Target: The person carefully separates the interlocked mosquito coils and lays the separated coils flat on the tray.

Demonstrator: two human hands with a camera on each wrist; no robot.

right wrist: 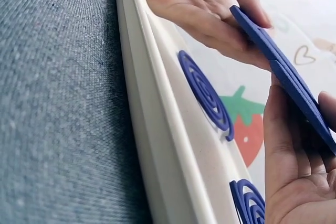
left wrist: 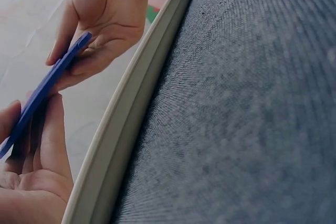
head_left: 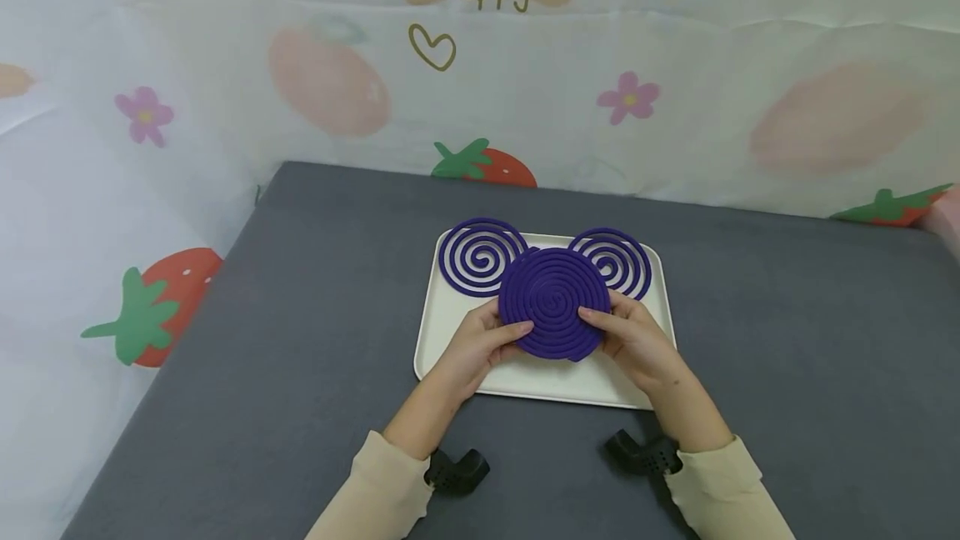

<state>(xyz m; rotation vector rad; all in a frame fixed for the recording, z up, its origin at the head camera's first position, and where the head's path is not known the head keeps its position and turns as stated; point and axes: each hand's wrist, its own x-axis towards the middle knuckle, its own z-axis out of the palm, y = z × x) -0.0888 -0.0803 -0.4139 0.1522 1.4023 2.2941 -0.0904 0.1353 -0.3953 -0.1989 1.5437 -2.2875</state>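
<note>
Purple spiral disc: (head_left: 551,302) tilted up off the tray (head_left: 452,327), in both hands; there's a step along its edge in the right wrist view, can't tell if that's two layers
Left hand: (head_left: 478,343) pinching the near left side, thumb on the front, fingers behind
Right hand: (head_left: 639,338) same pinch on the other side
Left open spiral: (head_left: 483,260) at the tray's far left
Right open spiral: (head_left: 609,267) far right, partly hidden by the disc
What could go wrong: if it's bendy, squeezing unevenly could make the coils spread or buckle, I reckon
Also: loosen one thumb and it might swing down onto those spirals and knock them
</note>
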